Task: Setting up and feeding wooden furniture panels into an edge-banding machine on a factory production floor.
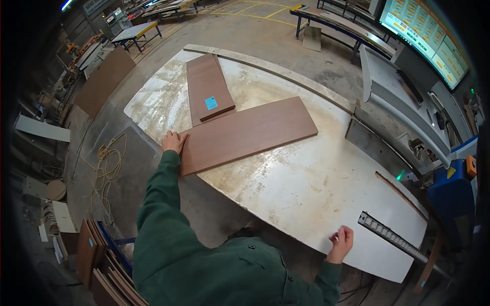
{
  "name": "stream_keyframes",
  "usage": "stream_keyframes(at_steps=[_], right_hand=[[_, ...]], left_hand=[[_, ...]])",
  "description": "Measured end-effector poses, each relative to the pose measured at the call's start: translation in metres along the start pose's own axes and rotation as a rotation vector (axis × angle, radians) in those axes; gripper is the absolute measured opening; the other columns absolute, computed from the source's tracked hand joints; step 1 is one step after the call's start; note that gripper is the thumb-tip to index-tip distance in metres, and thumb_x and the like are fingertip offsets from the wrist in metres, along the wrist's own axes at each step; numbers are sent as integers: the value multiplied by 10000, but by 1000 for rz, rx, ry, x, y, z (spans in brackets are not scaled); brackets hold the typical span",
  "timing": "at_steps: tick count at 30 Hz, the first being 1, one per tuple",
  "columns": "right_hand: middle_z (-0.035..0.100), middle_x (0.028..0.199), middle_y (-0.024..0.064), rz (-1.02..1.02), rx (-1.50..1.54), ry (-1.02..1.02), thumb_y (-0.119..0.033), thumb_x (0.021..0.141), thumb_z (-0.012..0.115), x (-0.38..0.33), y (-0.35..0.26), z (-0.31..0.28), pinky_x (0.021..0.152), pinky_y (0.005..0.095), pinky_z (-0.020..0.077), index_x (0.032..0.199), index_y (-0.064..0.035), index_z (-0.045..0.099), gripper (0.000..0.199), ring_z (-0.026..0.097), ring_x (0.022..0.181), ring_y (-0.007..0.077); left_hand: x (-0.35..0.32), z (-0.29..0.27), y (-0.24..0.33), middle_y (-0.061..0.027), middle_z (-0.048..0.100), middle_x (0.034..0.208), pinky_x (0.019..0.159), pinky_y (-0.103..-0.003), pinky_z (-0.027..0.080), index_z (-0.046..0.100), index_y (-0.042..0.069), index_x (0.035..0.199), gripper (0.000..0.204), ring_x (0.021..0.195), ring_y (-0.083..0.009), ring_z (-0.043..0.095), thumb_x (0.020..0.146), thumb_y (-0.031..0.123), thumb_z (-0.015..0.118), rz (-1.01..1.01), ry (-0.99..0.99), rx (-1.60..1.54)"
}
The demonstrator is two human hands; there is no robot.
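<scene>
A long brown board (pixel 250 133) lies at a slant across the worn white tabletop (pixel 316 188), its left end at the table's near edge. My left hand (pixel 174 142) grips that end at its far corner. Beyond it lie other brown panels (pixel 209 81), partly under the long board, the top one bearing a small blue label (pixel 211 103). My right hand (pixel 341 244) is above the near table edge, apart from the board, with fingers curled together. Whether something small is in them does not show.
A slotted dark rail (pixel 390 235) crosses the table's right end, near a narrow brown strip (pixel 400 194). A raised fence (pixel 275 74) borders the far side. A lit screen (pixel 426 38) stands at upper right. Stacked panels (pixel 94 250) and a coiled rope (pixel 108 163) are on the left.
</scene>
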State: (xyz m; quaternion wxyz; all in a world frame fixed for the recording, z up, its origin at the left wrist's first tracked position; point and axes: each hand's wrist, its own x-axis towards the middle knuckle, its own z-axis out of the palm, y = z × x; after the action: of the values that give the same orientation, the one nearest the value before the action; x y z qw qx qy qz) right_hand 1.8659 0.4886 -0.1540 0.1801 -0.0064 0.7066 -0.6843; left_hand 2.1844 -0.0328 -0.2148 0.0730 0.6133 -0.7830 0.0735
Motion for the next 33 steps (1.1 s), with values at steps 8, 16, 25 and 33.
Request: stream_keyframes(at_steps=[8,16,25,33], right_hand=[[542,707,6,298,-186,-668,-150,824,556,-60,36,78,533,205,421,900,-30,552,142,509,597,73],[538,680,-7,261,-282,-780,-149,812,572,-88,61,79,535,186,393,885,-22,561,147,470,582,41],[534,683,-14,245,-170,-627,-153,813,569,-129,69,-7,528,187,391,865,-28,565,136,470,579,43],[578,859,62,94,-313,-740,-150,752,624,-135,100,-126,630,248,449,972,-5,559,271,523,746,105]], left_hand=[[-109,-71,3,-182,601,684,605,-397,459,622,4,671,634,680,-336,588,695,629,514,86,-448,-83],[-156,-39,47,-103,601,707,650,-274,434,620,-66,797,618,686,-148,562,790,539,493,-139,-988,-1019],[-228,-70,84,-60,586,672,585,-255,414,624,-75,753,590,626,-93,503,791,506,527,-261,-666,-994],[-306,-150,159,-47,590,932,685,-239,441,562,-61,990,546,799,-97,539,835,457,487,-388,-669,-1577]])
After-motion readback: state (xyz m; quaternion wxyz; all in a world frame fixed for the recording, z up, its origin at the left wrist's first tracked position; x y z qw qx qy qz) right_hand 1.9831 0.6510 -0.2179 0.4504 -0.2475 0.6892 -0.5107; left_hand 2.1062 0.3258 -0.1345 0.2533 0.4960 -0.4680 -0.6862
